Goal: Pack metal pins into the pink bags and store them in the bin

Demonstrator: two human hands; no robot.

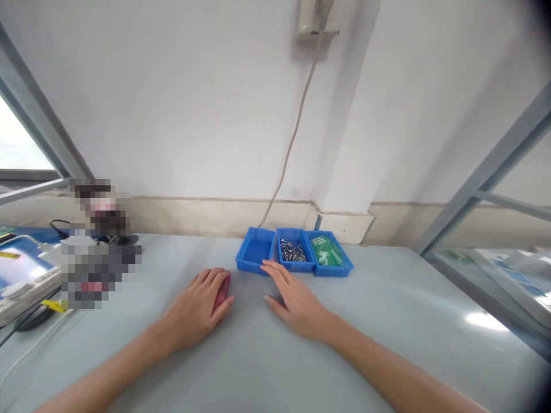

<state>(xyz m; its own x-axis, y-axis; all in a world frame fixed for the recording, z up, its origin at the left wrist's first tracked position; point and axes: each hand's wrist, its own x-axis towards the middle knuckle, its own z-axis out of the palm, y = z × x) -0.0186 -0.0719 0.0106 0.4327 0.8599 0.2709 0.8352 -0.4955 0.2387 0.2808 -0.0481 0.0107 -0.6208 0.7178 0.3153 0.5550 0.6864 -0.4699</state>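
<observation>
My left hand (198,307) rests on the grey tabletop (241,367), its fingers loosely curved and the thumb apart. The reddish inner palm shows, and I make out nothing held there. With fingers stretched out, my right hand (297,301) lies to the right, its fingertips at the front corner of an empty blue bin (249,265); whether they touch it I cannot tell. Beside that bin stands a second blue bin (297,267) with many small metal pieces (293,250). The third blue bin (333,272) holds green-and-white packets or sheets (327,250).
Behind the bins a cable (297,123) runs down the wall from a socket (316,23). At the left lie a power strip (26,295), cords and a blurred-out area (99,258). Metal frame bars (486,166) rise at both sides.
</observation>
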